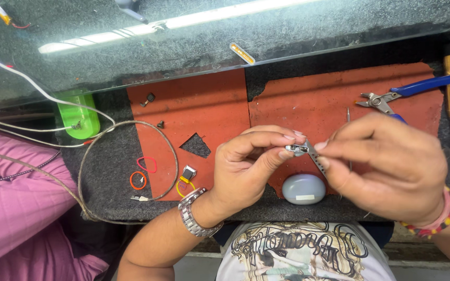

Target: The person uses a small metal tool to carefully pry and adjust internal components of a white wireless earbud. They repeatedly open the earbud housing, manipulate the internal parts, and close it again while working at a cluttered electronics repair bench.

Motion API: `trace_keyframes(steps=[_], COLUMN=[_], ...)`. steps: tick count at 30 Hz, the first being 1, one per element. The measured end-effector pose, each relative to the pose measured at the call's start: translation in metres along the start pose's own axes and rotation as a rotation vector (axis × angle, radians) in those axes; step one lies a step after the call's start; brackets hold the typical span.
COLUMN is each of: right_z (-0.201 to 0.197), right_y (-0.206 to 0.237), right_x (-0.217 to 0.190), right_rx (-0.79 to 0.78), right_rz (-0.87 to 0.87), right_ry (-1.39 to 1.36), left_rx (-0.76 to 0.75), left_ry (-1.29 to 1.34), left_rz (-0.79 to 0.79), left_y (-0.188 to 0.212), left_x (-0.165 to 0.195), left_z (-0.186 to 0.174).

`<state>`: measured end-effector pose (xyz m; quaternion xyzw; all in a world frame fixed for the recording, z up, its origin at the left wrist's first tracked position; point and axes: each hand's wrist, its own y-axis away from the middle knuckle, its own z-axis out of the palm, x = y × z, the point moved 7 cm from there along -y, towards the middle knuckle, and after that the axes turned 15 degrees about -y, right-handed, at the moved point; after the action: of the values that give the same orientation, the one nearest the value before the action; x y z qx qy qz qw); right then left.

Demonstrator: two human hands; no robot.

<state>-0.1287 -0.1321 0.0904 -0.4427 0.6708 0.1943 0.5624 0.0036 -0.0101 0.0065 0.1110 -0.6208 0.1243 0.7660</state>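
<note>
Above the near edge of the bench [105, 171], the left hand [246, 166] pinches a small grey part [296, 150] between thumb and forefinger, raised close to the eyes so the fine work can be seen. The right hand [386, 166], fingers closed, holds thin tweezers [316, 158] whose tip meets the part. A grey oval case [303, 189] lies just below on the red mat [308, 104], within easy reach; blue-handled cutters [402, 93] rest at the mat's far right corner.

Felt-topped bench [105, 166] with red mats [204, 112]
</note>
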Motion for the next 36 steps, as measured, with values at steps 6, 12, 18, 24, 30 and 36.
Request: trace_keyframes(steps=[6,12,18,24,30,36], right_z=[0.006,0.005,0.006,0.007,0.008,0.009], right_y=[0.0,0.0,0.001,0.0,0.001,0.002], right_x=[-0.007,-0.007,-0.008,-0.009,-0.01,-0.01], right_rx=[-0.025,-0.036,-0.043,-0.054,-0.062,-0.08], right_rz=[-0.059,-0.051,-0.071,-0.094,-0.112,-0.114], right_ry=[0.003,-0.011,-0.01,0.011,0.034,0.039], left_rx=[-0.016,-0.042,-0.045,-0.071,-0.061,-0.052], left_ry=[-0.018,0.002,-0.008,-0.024,-0.075,-0.129], left_rz=[0.0,-0.01,0.006,0.008,0.061,0.078], left_y=[0.003,0.005,0.004,0.004,0.003,0.003], left_x=[0.001,0.004,0.007,0.01,0.013,0.015], left_z=[0.001,0.002,0.003,0.003,0.003,0.003])
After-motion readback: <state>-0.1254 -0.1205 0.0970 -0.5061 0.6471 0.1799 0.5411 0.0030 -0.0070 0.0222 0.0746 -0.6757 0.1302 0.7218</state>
